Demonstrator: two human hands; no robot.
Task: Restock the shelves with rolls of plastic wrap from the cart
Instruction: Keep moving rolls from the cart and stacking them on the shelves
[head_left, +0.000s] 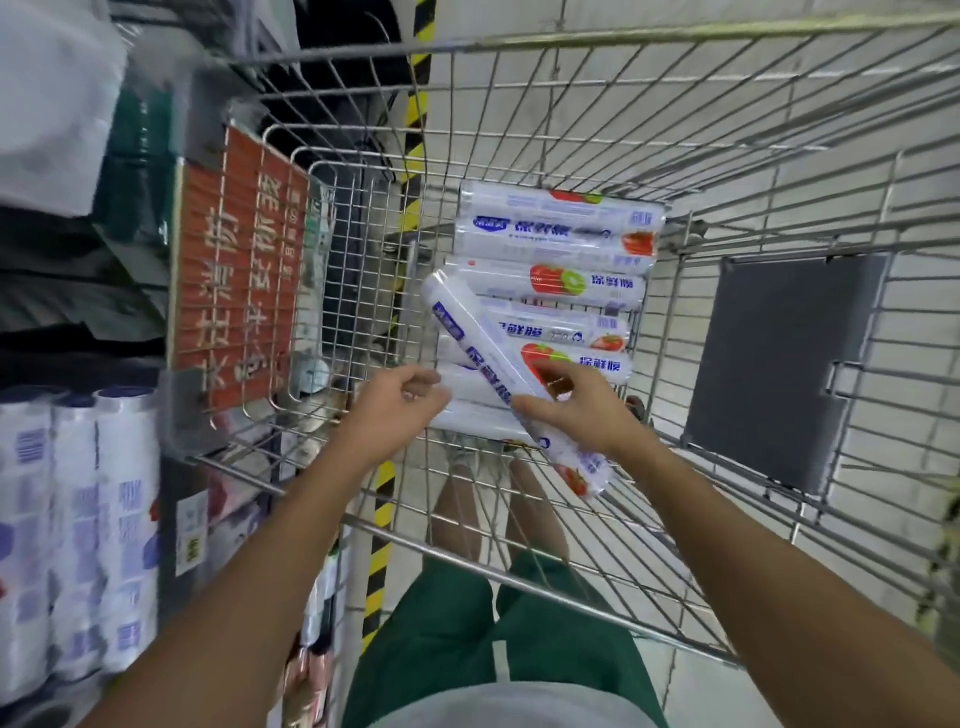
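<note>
R hand (566, 410): fingers (558, 370) curled round a white film-wrapped roll of plastic wrap w/ blue print and fruit picture (483, 343), gripped below mid-length. The roll is tilted diagonally above the stack, prob. so it lifts clear w/o snagging.

L hand (395, 405): fingers (423, 382) curled at the left end of the nearest lying roll (472, 415); can't tell if pinching yet.

Remaining white rolls (561, 283) lie side by side, crosswise on the floor of the silver wire cart (623, 47).

Open top gives free room upward; the wire walls are close on both sides. Shelf stock of upright white-blue rolls (78, 519) is at left, near, past the cart's left wall, which carries a red sign (234, 270).
</note>
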